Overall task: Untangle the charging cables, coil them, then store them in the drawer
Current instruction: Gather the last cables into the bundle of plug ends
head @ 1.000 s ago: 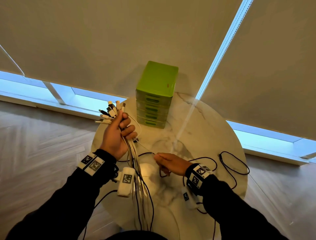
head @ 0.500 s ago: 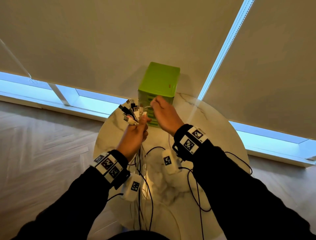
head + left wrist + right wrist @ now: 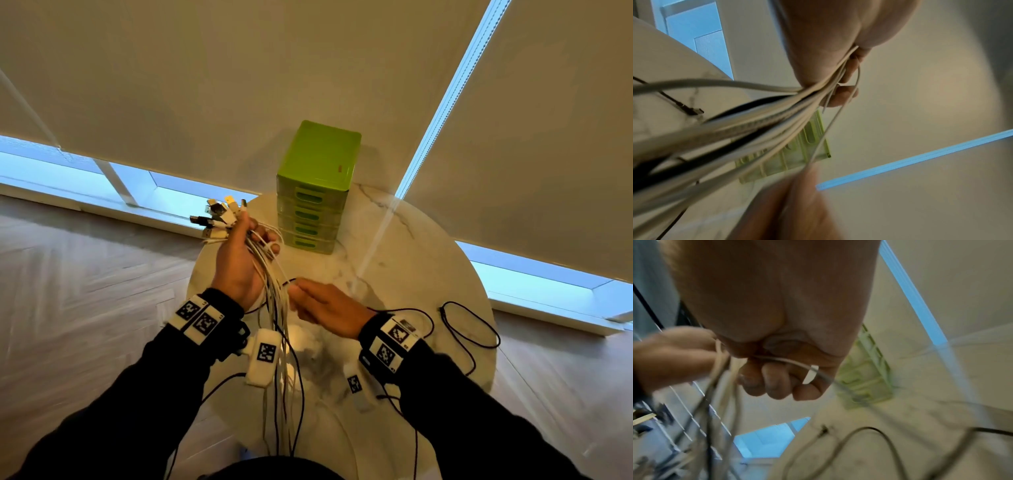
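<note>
Left hand (image 3: 236,263) grips cable bundle (image 3: 277,308); right hand (image 3: 325,308) pinches one strand

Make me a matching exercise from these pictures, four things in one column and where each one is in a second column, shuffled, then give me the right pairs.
Things:
1. bundle of white and black charging cables
2. green plastic drawer unit
3. loose black cable loop
4. single thin white cable

Places:
A. lying on the round marble table, near its right edge
B. pinched in the right hand
C. gripped in the left hand, plugs fanned out above
D. standing at the table's far edge, drawers closed

Pairs: 1-C, 2-D, 3-A, 4-B
</note>
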### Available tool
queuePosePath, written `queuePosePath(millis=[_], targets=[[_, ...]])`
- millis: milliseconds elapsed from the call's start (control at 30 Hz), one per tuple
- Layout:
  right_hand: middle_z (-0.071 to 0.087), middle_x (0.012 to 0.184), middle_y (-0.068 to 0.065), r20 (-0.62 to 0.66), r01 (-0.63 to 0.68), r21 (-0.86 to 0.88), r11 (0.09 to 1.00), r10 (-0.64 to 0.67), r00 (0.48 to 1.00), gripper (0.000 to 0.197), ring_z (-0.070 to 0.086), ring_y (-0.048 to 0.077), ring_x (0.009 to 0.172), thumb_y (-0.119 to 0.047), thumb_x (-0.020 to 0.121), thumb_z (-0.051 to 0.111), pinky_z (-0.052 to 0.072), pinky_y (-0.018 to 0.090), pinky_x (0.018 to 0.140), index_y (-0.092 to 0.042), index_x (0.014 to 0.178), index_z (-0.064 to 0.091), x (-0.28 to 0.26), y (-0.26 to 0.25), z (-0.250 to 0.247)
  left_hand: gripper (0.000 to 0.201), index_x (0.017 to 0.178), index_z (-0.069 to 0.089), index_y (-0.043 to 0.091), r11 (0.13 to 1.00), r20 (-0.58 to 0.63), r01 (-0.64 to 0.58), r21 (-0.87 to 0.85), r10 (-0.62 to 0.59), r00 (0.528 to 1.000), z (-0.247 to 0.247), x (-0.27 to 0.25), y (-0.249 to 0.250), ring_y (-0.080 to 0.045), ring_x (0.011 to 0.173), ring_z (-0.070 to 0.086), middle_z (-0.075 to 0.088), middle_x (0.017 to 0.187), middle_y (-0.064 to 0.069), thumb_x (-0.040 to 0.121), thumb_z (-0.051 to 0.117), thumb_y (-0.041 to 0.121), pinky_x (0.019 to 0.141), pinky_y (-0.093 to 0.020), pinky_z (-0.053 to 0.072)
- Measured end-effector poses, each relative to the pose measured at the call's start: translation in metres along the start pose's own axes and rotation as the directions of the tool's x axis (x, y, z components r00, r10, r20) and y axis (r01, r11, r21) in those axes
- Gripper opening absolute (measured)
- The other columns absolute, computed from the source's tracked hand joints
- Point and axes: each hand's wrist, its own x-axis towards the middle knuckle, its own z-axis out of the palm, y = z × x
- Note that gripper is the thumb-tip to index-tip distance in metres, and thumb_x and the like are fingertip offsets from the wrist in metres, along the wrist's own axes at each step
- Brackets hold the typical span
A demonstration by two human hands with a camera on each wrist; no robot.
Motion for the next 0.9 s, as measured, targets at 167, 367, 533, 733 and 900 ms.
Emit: queuePosePath(millis=[167, 367, 533, 733, 900], targets=[[0.048, 0.063, -0.002, -0.007, -0.204, 0.072, 0.976, 0.205, 0.979, 0.044, 0.045, 0.011, 0.057, -0.044, 0.106, 0.037, 0.043, 0.028, 0.064, -0.011, 0.081, 0.051, -0.026, 0.07, 0.0, 0.036, 0.074, 0.044, 0.022, 0.994, -0.006, -0.101, -0.032, 0.101, 0.995, -0.009, 0.011, 0.03, -0.01, 0.051, 0.04, 0.047, 0.066, 0.007, 0.106, 0.044, 0.037, 0.051, -0.023, 0.034], [0.047, 0.052, -0.002, -0.323, -0.407, 0.075, 0.91, 0.408, 0.854, 0.044, 0.043, 0.013, 0.047, -0.042, 0.101, 0.052, 0.038, 0.03, 0.059, -0.016, 0.066, 0.058, 0.001, 0.071, -0.04, 0.036, 0.077, 0.046, 0.022, 0.835, 0.229, -0.224, 0.502, 0.121, 0.966, -0.009, 0.001, 0.034, -0.004, 0.049, 0.028, 0.042, 0.064, 0.009, 0.109, 0.038, 0.037, 0.051, -0.022, 0.021], [0.053, 0.059, -0.01, -0.49, -0.165, -0.082, 0.983, 0.104, 0.865, 0.044, 0.046, 0.005, 0.054, -0.042, 0.102, 0.051, 0.038, 0.031, 0.066, -0.019, 0.066, 0.061, 0.038, -0.015, -0.067, 0.037, 0.087, 0.062, 0.016, 0.682, 0.265, -0.213, 0.7, 0.029, 0.964, -0.004, -0.016, 0.0, -0.008, 0.055, 0.038, 0.046, 0.074, -0.004, 0.108, 0.04, 0.036, 0.054, -0.026, 0.029], [0.062, 0.07, -0.015, -0.194, 0.093, -0.262, 0.961, -0.147, 0.97, 0.038, 0.055, 0.0, 0.063, -0.036, 0.105, 0.048, 0.041, 0.02, 0.063, -0.008, 0.091, 0.069, 0.041, -0.072, -0.062, 0.034, 0.099, 0.069, 0.02, 0.889, 0.103, -0.013, 0.458, -0.038, 0.994, 0.008, -0.007, -0.006, -0.009, 0.052, 0.03, 0.067, 0.078, 0.006, 0.107, 0.043, 0.041, 0.052, -0.025, 0.024], [0.051, 0.057, -0.004, -0.007, 0.006, -0.208, 0.978, -0.008, 1.0, 0.042, 0.048, 0.012, 0.051, -0.037, 0.106, 0.043, 0.044, 0.021, 0.06, -0.005, 0.09, 0.064, 0.011, -0.055, -0.057, 0.021, 0.099, 0.064, 0.018, 0.977, 0.116, -0.014, 0.213, -0.011, 0.993, 0.003, 0.009, 0.006, -0.004, 0.047, 0.035, 0.061, 0.083, 0.008, 0.104, 0.052, 0.034, 0.046, -0.019, 0.03]])
